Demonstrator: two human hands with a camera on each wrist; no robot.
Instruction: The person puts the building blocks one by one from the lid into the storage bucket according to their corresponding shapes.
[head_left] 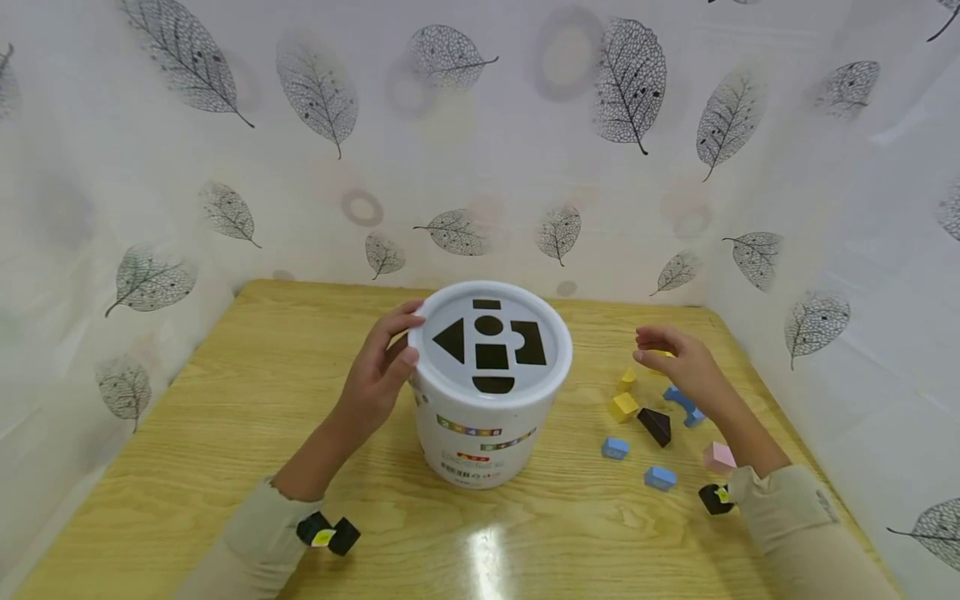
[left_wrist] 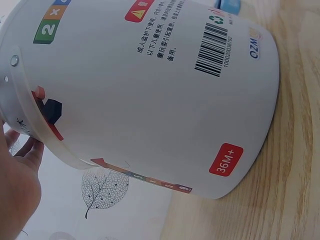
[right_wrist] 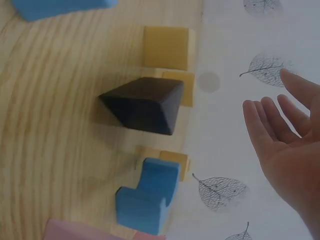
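A white bucket stands upright on the table, its lid cut with dark shaped holes: triangle, circle, rectangles and others. My left hand rests against the lid's left edge, fingertips at the rim and thumb lower on the side. In the left wrist view the fingers touch the rim by the bucket's handle joint. To the right, my right hand hovers with loosely bent fingers over scattered blocks and holds nothing. Below it lie a dark triangular block, a blue arch block and yellow blocks.
Two small blue blocks lie nearer the front, and a pink block sits beside the right forearm. A pale leaf-printed curtain encloses the wooden table at the back and sides.
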